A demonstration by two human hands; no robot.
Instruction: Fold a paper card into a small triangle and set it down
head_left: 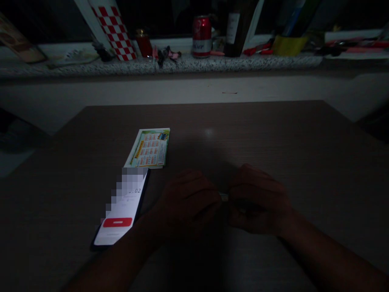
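While the lit phone (123,207) lies on the table (243,125), we see the left hand (191,198) right of it, forearm crossing its near edge, and the right hand (261,200) farther right. Both hands' fingers curl inward; a small pale piece (224,197) shows between them, though in this dimness we cannot tell whether they pinch it. Printed cards (152,150) sit just beyond the phone, and right of them we have open room toward the far edge.
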